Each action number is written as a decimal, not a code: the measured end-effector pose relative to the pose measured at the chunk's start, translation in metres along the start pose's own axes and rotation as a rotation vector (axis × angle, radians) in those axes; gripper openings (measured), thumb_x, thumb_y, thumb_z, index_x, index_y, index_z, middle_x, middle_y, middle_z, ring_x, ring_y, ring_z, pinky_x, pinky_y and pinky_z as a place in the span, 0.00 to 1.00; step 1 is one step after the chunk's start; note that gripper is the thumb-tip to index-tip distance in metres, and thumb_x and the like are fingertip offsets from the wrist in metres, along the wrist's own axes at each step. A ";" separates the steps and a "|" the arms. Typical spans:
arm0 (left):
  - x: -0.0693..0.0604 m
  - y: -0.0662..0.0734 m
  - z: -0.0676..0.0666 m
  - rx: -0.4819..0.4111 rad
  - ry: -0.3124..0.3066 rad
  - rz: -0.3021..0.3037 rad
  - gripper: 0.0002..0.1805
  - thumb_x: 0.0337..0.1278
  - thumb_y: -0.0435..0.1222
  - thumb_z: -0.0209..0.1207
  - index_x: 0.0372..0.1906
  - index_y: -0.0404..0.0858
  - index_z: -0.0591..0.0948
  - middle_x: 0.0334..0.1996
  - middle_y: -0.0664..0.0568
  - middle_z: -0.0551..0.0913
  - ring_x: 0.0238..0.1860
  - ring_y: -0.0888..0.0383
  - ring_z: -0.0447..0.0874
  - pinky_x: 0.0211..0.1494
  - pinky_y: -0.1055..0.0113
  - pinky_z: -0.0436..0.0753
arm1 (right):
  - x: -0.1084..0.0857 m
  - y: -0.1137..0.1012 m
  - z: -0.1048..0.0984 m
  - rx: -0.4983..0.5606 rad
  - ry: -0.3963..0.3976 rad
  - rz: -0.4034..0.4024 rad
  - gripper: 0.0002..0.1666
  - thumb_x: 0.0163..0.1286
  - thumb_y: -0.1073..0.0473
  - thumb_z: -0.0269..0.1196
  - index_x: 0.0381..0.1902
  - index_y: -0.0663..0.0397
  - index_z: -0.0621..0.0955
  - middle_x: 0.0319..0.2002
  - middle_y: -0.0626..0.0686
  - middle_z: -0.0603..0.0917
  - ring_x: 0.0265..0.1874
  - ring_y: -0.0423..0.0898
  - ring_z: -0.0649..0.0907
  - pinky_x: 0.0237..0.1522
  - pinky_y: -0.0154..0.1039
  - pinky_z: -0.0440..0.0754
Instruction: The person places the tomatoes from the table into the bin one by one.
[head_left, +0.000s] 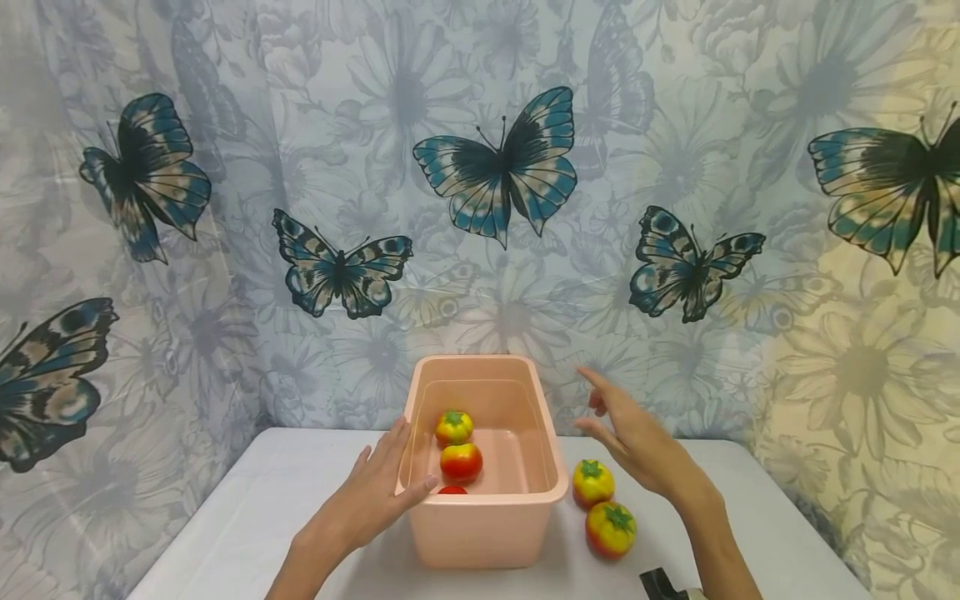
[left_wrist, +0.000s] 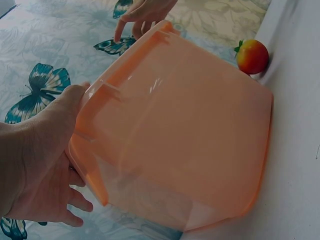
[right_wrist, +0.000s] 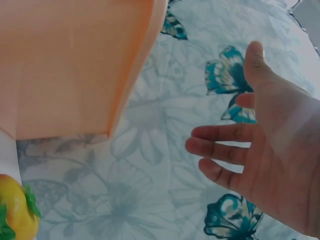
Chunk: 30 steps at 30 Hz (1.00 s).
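A peach-coloured plastic bin [head_left: 480,533] stands on the table. Inside it are a yellow-and-red, tomato-like fruit [head_left: 453,428] with a green top, a redder one [head_left: 461,463], and a red sliver [head_left: 452,491] mostly hidden by the front wall. My left hand [head_left: 367,487] rests on the bin's left rim, fingers extended and thumb at the front corner. To the right of the bin, my right hand [head_left: 637,437] is held in the air, holding nothing. Below it, two similar fruits, a smaller one [head_left: 593,483] and a larger one [head_left: 611,530], sit on the table.
The white-covered table [head_left: 225,517] ends at a curtain [head_left: 510,292] printed with butterflies and flowers, close behind the bin. A small black object [head_left: 658,584] shows beside my right forearm at the bottom edge.
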<state>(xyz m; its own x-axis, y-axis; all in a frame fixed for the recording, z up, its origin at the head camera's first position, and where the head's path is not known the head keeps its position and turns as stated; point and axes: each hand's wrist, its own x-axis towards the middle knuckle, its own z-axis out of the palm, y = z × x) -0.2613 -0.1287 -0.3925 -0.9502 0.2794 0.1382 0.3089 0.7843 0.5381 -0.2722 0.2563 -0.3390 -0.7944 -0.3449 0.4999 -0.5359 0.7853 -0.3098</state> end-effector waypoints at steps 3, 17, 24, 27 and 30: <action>0.001 -0.001 0.000 -0.004 0.006 0.004 0.57 0.67 0.71 0.50 0.86 0.40 0.48 0.87 0.47 0.46 0.87 0.45 0.46 0.87 0.35 0.40 | -0.002 0.001 -0.007 -0.025 -0.008 0.018 0.42 0.79 0.44 0.61 0.83 0.48 0.61 0.47 0.48 0.80 0.49 0.45 0.79 0.50 0.47 0.86; -0.001 -0.001 0.001 -0.011 0.017 0.022 0.57 0.67 0.71 0.50 0.85 0.39 0.49 0.87 0.45 0.46 0.87 0.44 0.47 0.86 0.34 0.41 | -0.022 0.019 -0.046 -0.037 -0.061 0.121 0.39 0.81 0.43 0.58 0.81 0.54 0.63 0.43 0.49 0.80 0.43 0.44 0.79 0.43 0.37 0.82; 0.000 -0.001 0.001 0.001 0.010 0.007 0.58 0.66 0.73 0.49 0.86 0.40 0.48 0.87 0.47 0.45 0.87 0.45 0.46 0.87 0.36 0.40 | -0.028 0.029 -0.055 0.043 -0.190 0.206 0.45 0.78 0.40 0.61 0.81 0.58 0.60 0.49 0.54 0.81 0.45 0.46 0.79 0.43 0.39 0.81; 0.001 -0.002 0.001 -0.003 0.006 0.008 0.58 0.66 0.73 0.49 0.86 0.40 0.48 0.87 0.47 0.45 0.87 0.45 0.46 0.87 0.35 0.40 | -0.029 0.032 -0.053 0.114 -0.311 0.272 0.48 0.77 0.39 0.62 0.80 0.61 0.58 0.50 0.57 0.80 0.44 0.48 0.79 0.43 0.42 0.82; 0.002 -0.002 0.001 -0.007 0.002 0.005 0.58 0.66 0.72 0.50 0.86 0.40 0.48 0.87 0.46 0.45 0.87 0.44 0.46 0.86 0.34 0.40 | -0.029 0.037 -0.048 0.178 -0.453 0.343 0.52 0.75 0.40 0.63 0.80 0.66 0.56 0.49 0.60 0.79 0.43 0.50 0.80 0.44 0.47 0.83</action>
<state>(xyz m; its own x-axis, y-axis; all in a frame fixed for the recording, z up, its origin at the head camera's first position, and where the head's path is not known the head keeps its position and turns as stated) -0.2634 -0.1292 -0.3944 -0.9488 0.2819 0.1429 0.3132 0.7788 0.5434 -0.2550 0.3207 -0.3262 -0.9525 -0.3026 -0.0350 -0.2361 0.8059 -0.5429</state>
